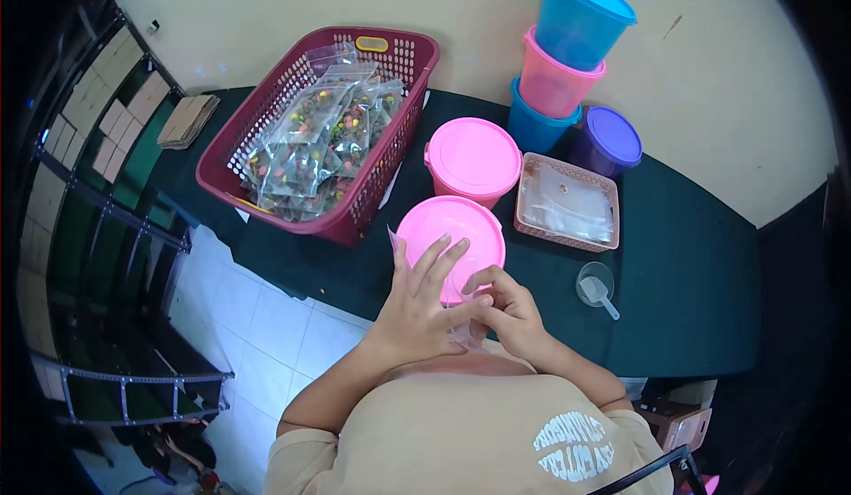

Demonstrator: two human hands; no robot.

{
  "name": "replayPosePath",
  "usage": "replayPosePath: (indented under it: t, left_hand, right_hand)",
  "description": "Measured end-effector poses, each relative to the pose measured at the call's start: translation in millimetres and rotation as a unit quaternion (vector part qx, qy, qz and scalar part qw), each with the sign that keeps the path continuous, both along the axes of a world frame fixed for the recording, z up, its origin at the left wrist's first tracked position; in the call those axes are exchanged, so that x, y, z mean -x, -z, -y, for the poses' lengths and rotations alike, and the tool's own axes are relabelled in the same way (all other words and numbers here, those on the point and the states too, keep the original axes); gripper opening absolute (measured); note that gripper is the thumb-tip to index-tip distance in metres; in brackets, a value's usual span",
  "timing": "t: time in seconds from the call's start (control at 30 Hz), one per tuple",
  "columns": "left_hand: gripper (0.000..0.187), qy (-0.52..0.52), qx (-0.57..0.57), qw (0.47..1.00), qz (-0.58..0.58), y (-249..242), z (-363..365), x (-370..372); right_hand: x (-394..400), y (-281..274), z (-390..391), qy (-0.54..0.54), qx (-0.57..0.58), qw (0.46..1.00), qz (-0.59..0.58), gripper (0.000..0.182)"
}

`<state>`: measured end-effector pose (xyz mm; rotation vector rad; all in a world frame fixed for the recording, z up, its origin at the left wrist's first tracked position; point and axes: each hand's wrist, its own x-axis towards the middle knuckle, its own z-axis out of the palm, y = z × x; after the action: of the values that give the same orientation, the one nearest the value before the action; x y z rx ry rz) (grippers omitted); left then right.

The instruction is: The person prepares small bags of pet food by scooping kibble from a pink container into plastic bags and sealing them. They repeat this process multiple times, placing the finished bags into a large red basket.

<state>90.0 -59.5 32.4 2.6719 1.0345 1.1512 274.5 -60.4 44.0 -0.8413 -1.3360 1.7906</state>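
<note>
My left hand [417, 304] is stretched flat with fingers apart over the front of a pink round lid [452, 220]. Thin clear plastic, apparently a bag [465, 335], shows beneath that palm and between both hands; a corner of it sticks out past the left fingers. Fingers curled, my right hand [512, 318] pinches the plastic at its right side, close to my left thumb. Much of the bag is hidden by the hands. Behind the lid stands a second pink-lidded tub [472, 158].
A maroon basket [355, 220] holds several packed clear bags [310, 132]. Right of the tubs are a woven tray [567, 240] of clear bags, a small bowl [585, 273] with a white scoop [598, 296], a purple tub [610, 140] and stacked blue [581, 21] and pink tubs. Cardboard pieces [188, 121] lie left.
</note>
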Motion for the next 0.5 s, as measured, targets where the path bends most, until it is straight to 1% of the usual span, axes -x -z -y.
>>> replayPosePath:
  t: [0.07, 0.13, 0.17, 0.2, 0.23, 0.27, 0.3, 0.33, 0.37, 0.4, 0.47, 0.5]
  left_hand:
    - [0.09, -0.001, -0.004, 1.0, 0.019, 3.8, -5.7, 19.0]
    - [0.092, 0.017, 0.006, 1.0, 0.022, 2.7, -10.0, 43.0]
    - [0.094, 0.026, 0.016, 0.999, 0.027, 2.6, -12.4, 55.1]
    - [0.094, 0.036, 0.015, 0.999, 0.027, 4.2, -15.0, 66.0]
    - [0.098, 0.033, 0.005, 0.998, 0.06, 7.0, -17.9, 76.7]
    - [0.102, 0.03, -0.003, 0.995, 0.093, 10.3, -20.7, 87.4]
    - [0.109, 0.033, -0.005, 0.995, 0.096, 14.7, -23.4, 98.3]
    - [0.109, 0.04, -0.004, 0.994, 0.097, 16.1, -24.4, 105.0]
    - [0.106, 0.037, 0.02, 0.993, 0.111, 17.4, -25.2, 111.0]
    - [0.104, 0.034, 0.045, 0.991, 0.125, 18.7, -26.1, 116.3]
    - [0.106, 0.047, 0.054, 0.99, 0.123, 23.4, -29.2, 124.7]
    - [0.106, 0.057, 0.057, 0.989, 0.121, 24.5, -30.6, 127.4]
  right_hand:
    - [18.0, 3.0, -0.9, 0.007, -0.005, 1.0, -0.012, 0.022]
    - [31.7, 9.1, -3.0, 0.018, -0.009, 1.0, -0.023, 0.022]
    - [34.1, 12.6, -5.8, 0.032, -0.152, 0.986, 0.057, 0.023]
    - [35.2, 15.7, -9.2, 0.044, -0.291, 0.946, 0.139, 0.025]
    - [33.5, 17.5, -13.7, 0.038, -0.309, 0.929, 0.2, 0.028]
    - [33.0, 20.8, -14.3, 0.046, -0.308, 0.928, 0.203, 0.028]
    - [32.7, 24.8, -14.3, 0.07, -0.319, 0.898, 0.293, 0.03]
    - [31.7, 31.1, -14.2, 0.092, -0.327, 0.86, 0.38, 0.031]
    - [29.4, 47.6, -13.4, 0.096, -0.355, 0.826, 0.427, 0.034]
    - [28.8, 55.7, -10.9, 0.101, -0.351, 0.826, 0.429, 0.034]
    - [30.0, 67.5, -4.1, 0.085, -0.362, 0.779, 0.505, 0.035]
    - [32.2, 70.9, -0.9, 0.083, -0.353, 0.776, 0.517, 0.031]
